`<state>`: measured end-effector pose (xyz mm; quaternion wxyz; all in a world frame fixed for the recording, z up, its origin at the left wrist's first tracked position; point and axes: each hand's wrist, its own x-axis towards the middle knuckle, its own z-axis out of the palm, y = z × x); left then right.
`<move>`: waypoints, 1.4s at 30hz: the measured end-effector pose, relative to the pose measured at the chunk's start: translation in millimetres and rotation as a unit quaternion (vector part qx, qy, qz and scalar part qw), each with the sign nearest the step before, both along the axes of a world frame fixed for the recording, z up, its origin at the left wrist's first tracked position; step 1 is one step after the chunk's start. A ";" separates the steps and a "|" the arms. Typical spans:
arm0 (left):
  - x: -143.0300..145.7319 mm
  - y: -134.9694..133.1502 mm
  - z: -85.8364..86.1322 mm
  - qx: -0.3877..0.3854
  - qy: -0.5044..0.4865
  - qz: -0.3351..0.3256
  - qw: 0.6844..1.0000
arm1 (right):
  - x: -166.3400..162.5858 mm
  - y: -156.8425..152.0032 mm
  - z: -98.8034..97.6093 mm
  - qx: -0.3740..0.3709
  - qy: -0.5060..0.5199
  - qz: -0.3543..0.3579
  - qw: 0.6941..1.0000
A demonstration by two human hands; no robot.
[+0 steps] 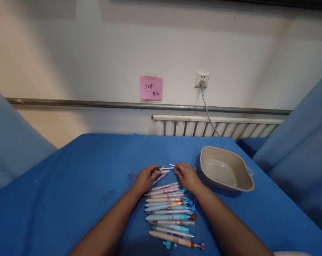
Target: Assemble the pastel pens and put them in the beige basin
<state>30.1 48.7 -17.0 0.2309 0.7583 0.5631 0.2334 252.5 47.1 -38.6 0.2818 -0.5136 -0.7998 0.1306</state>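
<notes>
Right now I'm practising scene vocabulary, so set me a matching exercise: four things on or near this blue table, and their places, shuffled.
Things
1. pen refill
2. pile of pens
3. beige basin
4. pink sticky note

Places
A. stuck on the wall
B. on the blue cloth, right of the right hand
C. pinched between the left hand and the right hand
D. on the cloth, nearer the person than both hands

Pairs: 1-C, 2-D, 3-B, 4-A

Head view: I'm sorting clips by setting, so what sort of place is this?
Likely an ordinary indoor room set up as a work spot: a blue cloth-covered table stands before a wall with a radiator, a wall socket and a pink note.
</notes>
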 end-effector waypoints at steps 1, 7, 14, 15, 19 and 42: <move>0.3 -0.1 -0.8 0.000 0.001 0.003 1.000 | -1.1 -0.5 -1.0 -0.004 -0.006 0.001 1.000; 1.3 -1.5 -3.5 0.023 0.034 0.030 0.999 | 0.1 -3.8 5.2 0.003 -0.067 -0.023 0.998; 2.3 -6.7 5.2 0.040 0.069 0.037 0.996 | -10.8 -12.0 9.4 0.018 -0.018 0.021 0.999; 1.4 -7.4 6.9 0.041 0.072 0.028 0.996 | -12.1 -12.7 8.3 0.017 -0.009 0.037 0.999; -3.0 -8.0 9.7 0.044 0.080 -0.027 0.995 | -14.7 -13.4 3.7 0.018 0.010 0.083 0.996; 1.5 -13.9 16.6 0.073 0.045 -0.117 0.989 | -16.5 -7.5 -1.9 -0.049 0.138 0.098 0.984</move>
